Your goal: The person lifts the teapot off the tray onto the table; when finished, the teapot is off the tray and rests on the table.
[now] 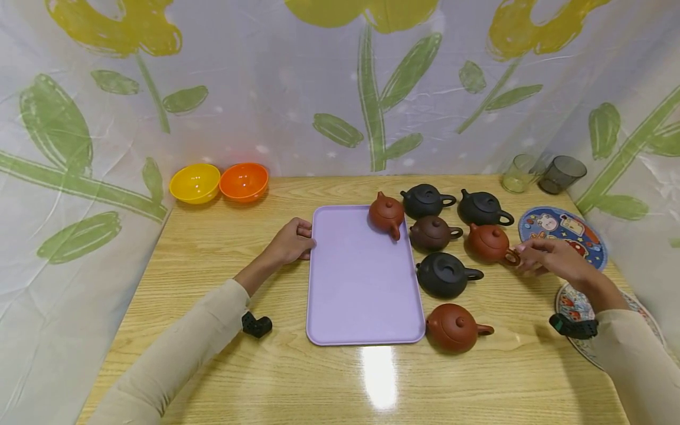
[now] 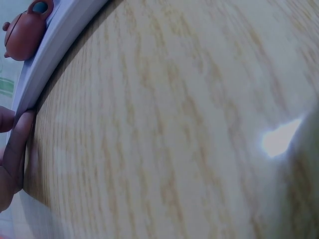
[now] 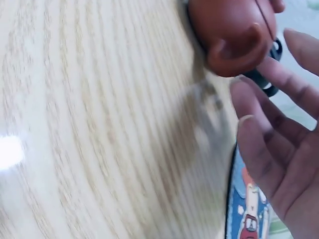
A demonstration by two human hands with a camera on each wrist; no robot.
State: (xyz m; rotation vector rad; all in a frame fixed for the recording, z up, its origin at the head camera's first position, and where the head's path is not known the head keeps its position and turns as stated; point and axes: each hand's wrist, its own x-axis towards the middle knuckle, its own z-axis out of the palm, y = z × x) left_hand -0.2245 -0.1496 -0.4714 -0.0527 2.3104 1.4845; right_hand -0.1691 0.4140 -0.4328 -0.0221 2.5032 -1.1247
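My left hand [image 1: 291, 242] pinches the left rim of a lilac tray [image 1: 361, 289], thumb on top; the left wrist view shows the fingers at the tray's edge. A small reddish-brown teapot [image 1: 386, 213] sits at the tray's upper right corner. Over on the right, my right hand [image 1: 552, 260] is at the handle of another reddish-brown teapot [image 1: 487, 243]. In the right wrist view its fingers [image 3: 251, 99] are spread beside that handle, not closed round it. Between tray and right hand stand a dark brown teapot [image 1: 431, 234], a black teapot [image 1: 443, 275] and a red-brown teapot [image 1: 454, 328].
Two more black teapots [image 1: 425, 200] [image 1: 482, 208] stand at the back. A yellow bowl [image 1: 195, 184] and an orange bowl [image 1: 244, 182] are at back left. Two glasses [image 1: 517, 173] [image 1: 562, 174] stand at back right, near a blue patterned mat [image 1: 547, 221] and a patterned plate [image 1: 571, 301].
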